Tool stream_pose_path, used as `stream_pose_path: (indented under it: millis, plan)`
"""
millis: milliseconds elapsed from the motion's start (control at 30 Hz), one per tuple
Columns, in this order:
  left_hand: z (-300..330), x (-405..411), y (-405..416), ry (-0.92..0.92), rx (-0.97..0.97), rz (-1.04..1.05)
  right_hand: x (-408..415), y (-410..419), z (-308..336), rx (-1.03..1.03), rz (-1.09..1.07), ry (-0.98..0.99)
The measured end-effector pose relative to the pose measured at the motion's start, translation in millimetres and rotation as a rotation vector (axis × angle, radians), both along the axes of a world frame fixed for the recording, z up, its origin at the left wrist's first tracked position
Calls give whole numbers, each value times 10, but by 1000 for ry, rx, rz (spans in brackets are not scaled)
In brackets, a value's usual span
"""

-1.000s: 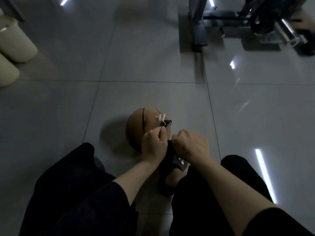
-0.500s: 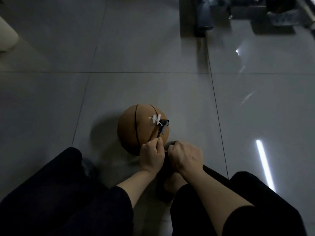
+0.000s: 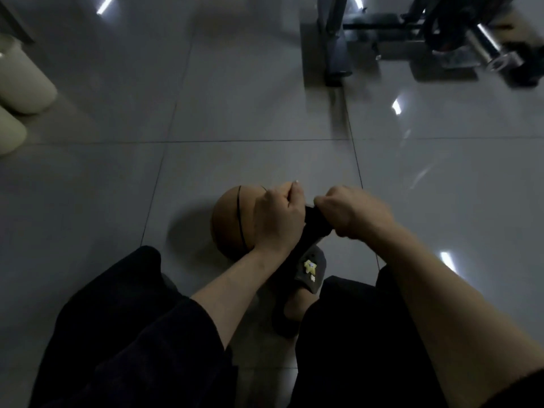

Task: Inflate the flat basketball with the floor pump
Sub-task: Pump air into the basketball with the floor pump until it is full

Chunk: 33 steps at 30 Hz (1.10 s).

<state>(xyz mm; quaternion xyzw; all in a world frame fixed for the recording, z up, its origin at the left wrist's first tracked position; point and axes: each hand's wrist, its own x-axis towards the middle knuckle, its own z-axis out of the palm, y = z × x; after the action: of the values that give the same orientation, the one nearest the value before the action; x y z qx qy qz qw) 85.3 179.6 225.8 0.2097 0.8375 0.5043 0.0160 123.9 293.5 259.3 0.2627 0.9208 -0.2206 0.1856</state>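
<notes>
Hands higher than half second ago: left hand point(image 3: 278, 220) and right hand point(image 3: 351, 213) both clench black pump handle point(image 3: 316, 222), raised; basketball point(image 3: 232, 220) just beyond left fist; upstroke, likely.

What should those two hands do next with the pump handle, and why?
Probably push the handle straight down. Both hands, left and right, grip the dark pump handle raised above the slippered foot, with the basketball on the floor just beyond. The hose and needle are hidden behind the left hand, so I cannot confirm the connection.
</notes>
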Motion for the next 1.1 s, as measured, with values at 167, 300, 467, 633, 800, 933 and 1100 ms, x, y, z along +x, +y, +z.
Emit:
stream_pose_path:
  millis: [167, 300, 467, 633, 800, 933, 1100]
  plan:
    - [-345, 47, -90, -58, -2, 62, 105, -183, -353, 177, 155, 37]
    - [-829, 157, -161, -120, -47, 67, 118, -223, -868, 187, 245, -37]
    - [-1180, 116, -13, -83, -86, 43, 109, -109, -1057, 240, 362, -58]
    - [-1454, 13, -9, -126, -90, 77, -32, -97, -1397, 209, 324, -89]
    - [-1374, -77, -138, -219, -155, 115, -155, -259, -1257, 162, 286, -61]
    - [-1128, -11, -275, -241, -248, -10, -2, -305, -1126, 36, 189, -145]
    - [-477, 161, -162, -107, -118, 18, 156, -112, -607, 21, 138, -133]
